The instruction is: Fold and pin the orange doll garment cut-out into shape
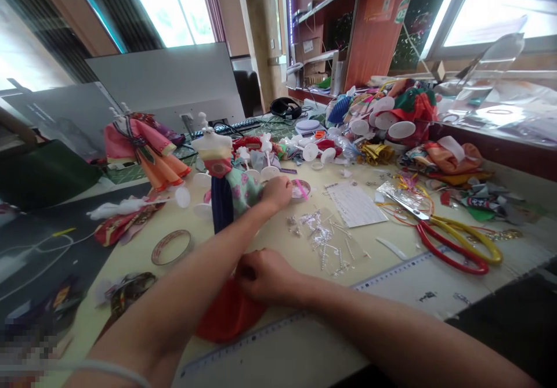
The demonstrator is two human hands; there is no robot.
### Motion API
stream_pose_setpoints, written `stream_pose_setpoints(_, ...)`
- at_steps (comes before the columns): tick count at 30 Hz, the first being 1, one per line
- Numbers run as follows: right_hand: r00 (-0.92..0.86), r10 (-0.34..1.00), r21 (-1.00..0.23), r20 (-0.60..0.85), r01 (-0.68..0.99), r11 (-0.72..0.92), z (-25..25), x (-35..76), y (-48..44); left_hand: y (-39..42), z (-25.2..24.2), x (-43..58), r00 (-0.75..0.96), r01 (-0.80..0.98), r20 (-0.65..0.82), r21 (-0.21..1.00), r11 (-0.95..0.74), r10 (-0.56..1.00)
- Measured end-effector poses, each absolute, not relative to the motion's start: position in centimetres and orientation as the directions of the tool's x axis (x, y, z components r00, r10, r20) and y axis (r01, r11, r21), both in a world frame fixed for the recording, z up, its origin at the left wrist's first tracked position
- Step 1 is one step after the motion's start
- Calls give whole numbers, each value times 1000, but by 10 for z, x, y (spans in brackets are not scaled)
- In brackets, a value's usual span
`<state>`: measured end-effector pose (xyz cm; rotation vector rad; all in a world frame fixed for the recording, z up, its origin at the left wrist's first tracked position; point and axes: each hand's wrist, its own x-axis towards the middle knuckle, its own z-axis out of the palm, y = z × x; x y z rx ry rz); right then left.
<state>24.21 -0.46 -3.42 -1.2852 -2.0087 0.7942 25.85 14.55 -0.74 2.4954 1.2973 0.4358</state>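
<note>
My left hand (277, 194) reaches across the table with its fingers closed, beside a small round container (306, 187) crossed by a pink strip. What its fingertips hold, if anything, is hidden. Nearer to me, my right hand (266, 276) is closed at the upper edge of a piece of red cloth (232, 312), which lies partly behind my left forearm. Behind that forearm stands a small white doll mannequin (212, 142) dressed in a red top, with dark blue and green flowered fabric. Loose silver beads and chains on a clear sheet (331, 243) lie to the right of my hands.
Red-and-yellow scissors (452, 243) lie at right, beside a printed paper (355, 203). A long ruler (387, 275) runs along the front. A tape roll (171, 247) sits at left. Another dressed mannequin (139, 144), piled doll figures (383, 112) and a monitor (169, 83) stand behind.
</note>
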Motion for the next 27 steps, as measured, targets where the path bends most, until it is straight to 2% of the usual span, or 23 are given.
stream_pose_setpoints(8,-339,926,-737,164,582,344,-34,240,-4,149,-19,255,544,713,125,454,-535,830)
stream_pose_setpoints(17,-352,920,-724,172,588,360,-32,241,-4,154,-21,253,529,617,142,613,-494,837)
stream_pose_setpoints(22,-334,926,-751,174,563,344,-35,241,-3,144,-14,253,548,485,164,737,-471,821)
stream_pose_setpoints(27,-327,931,-782,164,533,324,-37,243,-4,105,20,232,667,286,172,839,-462,725)
